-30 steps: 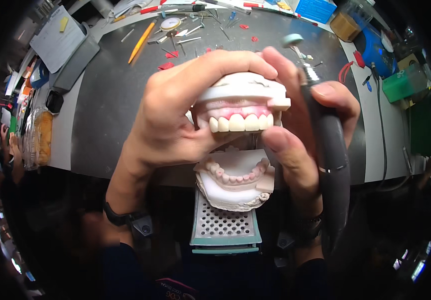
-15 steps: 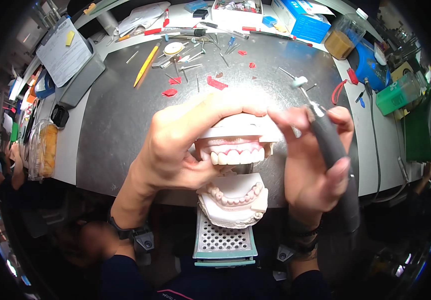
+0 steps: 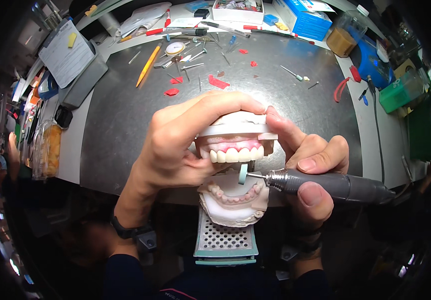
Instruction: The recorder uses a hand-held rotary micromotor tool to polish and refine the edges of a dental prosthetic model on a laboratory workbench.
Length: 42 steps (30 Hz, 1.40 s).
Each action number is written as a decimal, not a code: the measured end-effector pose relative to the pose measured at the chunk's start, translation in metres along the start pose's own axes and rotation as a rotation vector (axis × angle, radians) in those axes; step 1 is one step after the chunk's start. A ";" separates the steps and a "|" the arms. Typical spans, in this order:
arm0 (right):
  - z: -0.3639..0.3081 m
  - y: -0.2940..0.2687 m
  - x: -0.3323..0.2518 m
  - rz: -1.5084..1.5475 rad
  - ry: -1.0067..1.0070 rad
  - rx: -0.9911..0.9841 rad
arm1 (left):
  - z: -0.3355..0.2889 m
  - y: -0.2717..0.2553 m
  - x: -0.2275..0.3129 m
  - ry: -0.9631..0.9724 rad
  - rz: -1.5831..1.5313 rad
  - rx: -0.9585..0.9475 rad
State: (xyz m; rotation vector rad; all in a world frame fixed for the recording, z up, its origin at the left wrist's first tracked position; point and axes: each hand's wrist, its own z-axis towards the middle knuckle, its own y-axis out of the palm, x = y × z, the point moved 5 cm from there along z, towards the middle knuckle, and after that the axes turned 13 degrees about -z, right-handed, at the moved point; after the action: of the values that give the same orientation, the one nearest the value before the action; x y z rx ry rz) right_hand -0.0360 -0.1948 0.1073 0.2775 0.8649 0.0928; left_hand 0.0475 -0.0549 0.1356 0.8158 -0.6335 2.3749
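Observation:
My left hand [image 3: 178,140] is closed round the upper dental model [image 3: 233,131], fingers over its top and thumb below at its left side. A row of white front teeth [image 3: 236,154] with pink gum faces me. Below it the lower dental model [image 3: 233,209] rests at a perforated tray [image 3: 225,236] with a green rim. My right hand [image 3: 313,165] grips a dark rotary handpiece [image 3: 330,185], lying nearly level and pointing left. Its pale green grinding wheel [image 3: 243,173] stands just under the upper teeth; whether it touches them I cannot tell. My right index fingertip meets the upper model's right side.
On the dark bench mat [image 3: 120,125] lie several burs [image 3: 190,57], red scraps [image 3: 218,81], a yellow pencil [image 3: 148,65] and a loose bur [image 3: 291,73]. A blue box [image 3: 305,22] and a jar [image 3: 344,37] stand at the back right. A clipboard [image 3: 67,55] leans at the left.
The handpiece has swung from pointing up and away to lying nearly level, its wheel now below the upper teeth. My right fingers have closed round it. The left hand keeps its hold.

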 end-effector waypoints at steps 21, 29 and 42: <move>0.002 0.000 -0.001 -0.020 0.010 0.014 | 0.002 0.001 0.003 0.006 0.007 0.001; 0.003 -0.002 -0.001 -0.007 0.021 0.000 | 0.002 -0.002 0.003 -0.005 0.003 -0.071; 0.004 -0.004 -0.001 0.005 0.052 -0.007 | 0.001 0.002 0.001 0.008 0.004 -0.007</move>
State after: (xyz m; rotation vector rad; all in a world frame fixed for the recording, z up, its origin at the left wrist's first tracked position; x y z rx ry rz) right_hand -0.0339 -0.2001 0.1098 0.2716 0.9152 0.1078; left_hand 0.0462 -0.0567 0.1369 0.8028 -0.6406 2.3773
